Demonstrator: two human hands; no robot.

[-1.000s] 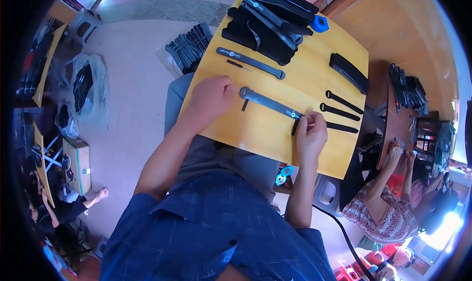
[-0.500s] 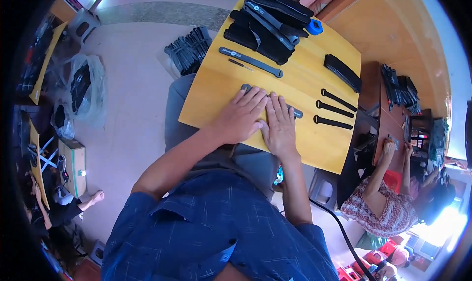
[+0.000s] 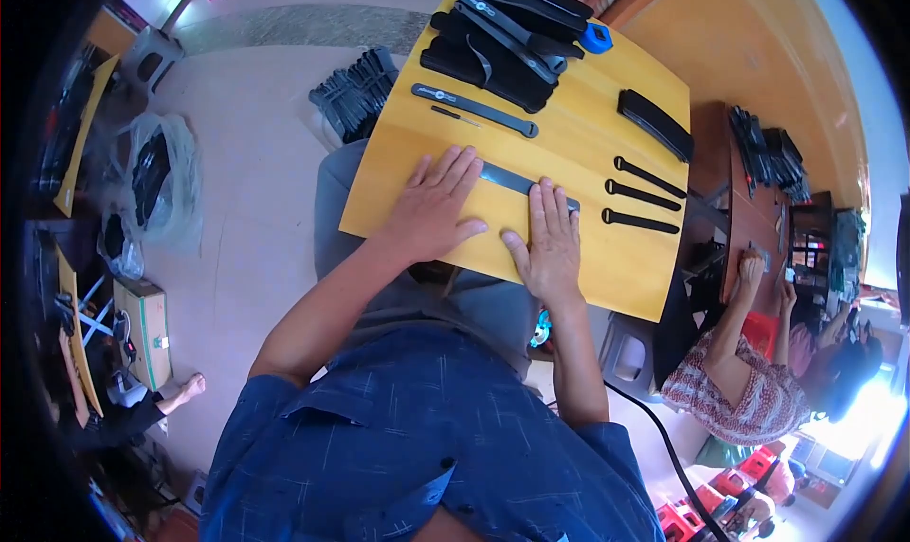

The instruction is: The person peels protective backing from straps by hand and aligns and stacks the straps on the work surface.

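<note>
Evidently the step in hand is a smoothing or pressing one: a grey strap (image 3: pixel 505 175) lies on the yellow desk (image 3: pixel 616 272), close to the person's edge, with both palms turned down over it. The left hand (image 3: pixel 436 210) covers the strap's left end, and the right hand (image 3: pixel 553 243) lies across it near the right end, whose tip shows just past the fingers. Neither grip pinches anything; on each hand the fingers are stretched out nearly side by side, with the thumb held away, and a bare length of strap shows between the two hands. As a judgement, the next move calls for even, flat pressure without dragging the strap askew, and a hand would have to lift before either end could be picked up. Counting, there is one strap under the hands, one printed strap (image 3: pixel 474 110) beyond it, one slim dark tool (image 3: pixel 455 116) just beside that, three short black straps (image 3: pixel 646 196) with looped ends in a row to the right, one thick black bundle (image 3: pixel 656 125) above them, and one blue object (image 3: pixel 595 38) at the far edge. The dark pile (image 3: pixel 488 80) next to it overlaps too much to count.
</note>
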